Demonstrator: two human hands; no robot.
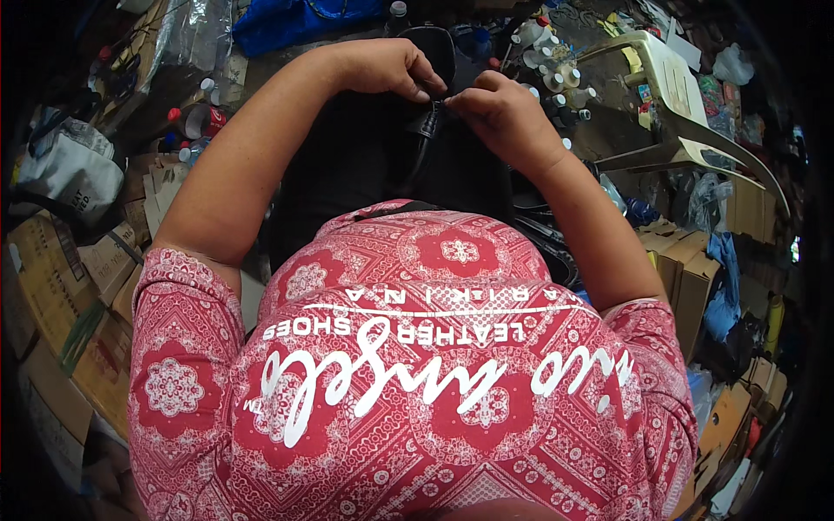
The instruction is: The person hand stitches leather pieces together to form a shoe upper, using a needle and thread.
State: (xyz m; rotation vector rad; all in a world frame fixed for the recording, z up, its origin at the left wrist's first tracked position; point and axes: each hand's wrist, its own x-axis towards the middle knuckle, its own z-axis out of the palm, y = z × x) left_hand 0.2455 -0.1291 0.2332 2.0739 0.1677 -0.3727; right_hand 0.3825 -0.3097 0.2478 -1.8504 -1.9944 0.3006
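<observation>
A black leather shoe (pixel 425 127) rests on my lap over dark trousers, its far end rising between my hands. My left hand (pixel 395 71) bends over it from the left, with thumb and fingers pinched at the shoe's edge. Close beside it, my right hand (pixel 502 106) is also closed, thumb against forefinger, at nearly the same spot on the leather. Whatever is between the right fingertips is too small to make out. The fingertips of both hands almost meet. Much of the shoe blends into the dark cloth under it.
Several plastic bottles (pixel 556 76) with white caps stand ahead to the right, beside a tipped cream plastic chair (pixel 667 82). A blue bag (pixel 274 24) lies ahead left. Cardboard (pixel 52 260) is heaped at the left, near a white bag (pixel 76 169). More boxes (pixel 686 260) are at the right.
</observation>
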